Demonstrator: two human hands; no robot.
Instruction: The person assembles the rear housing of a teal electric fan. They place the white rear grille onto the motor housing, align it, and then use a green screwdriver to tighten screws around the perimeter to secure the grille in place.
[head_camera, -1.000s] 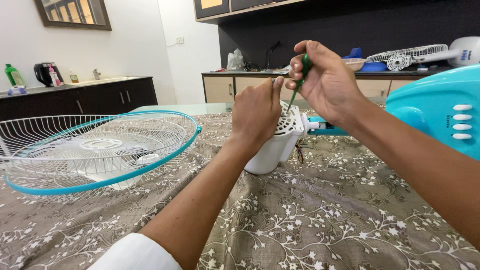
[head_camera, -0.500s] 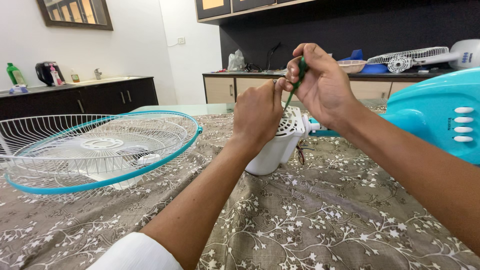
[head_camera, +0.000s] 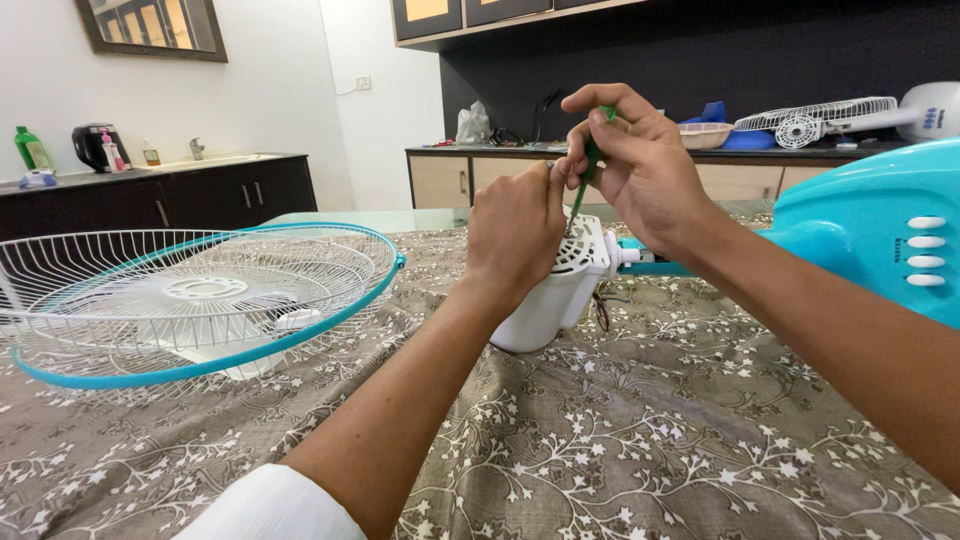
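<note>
Fan guard (head_camera: 200, 300) lies at table's left edge, well apart. Left hand (head_camera: 515, 225) grips white motor housing (head_camera: 555, 290) at centre. Right hand (head_camera: 640, 165) pinches green screwdriver (head_camera: 583, 180), tip on housing. Turquoise base (head_camera: 880, 230) just beside it, right.

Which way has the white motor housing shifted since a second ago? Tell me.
No. The white motor housing stays put beside the white fan guard, gripped by the left hand.
</note>
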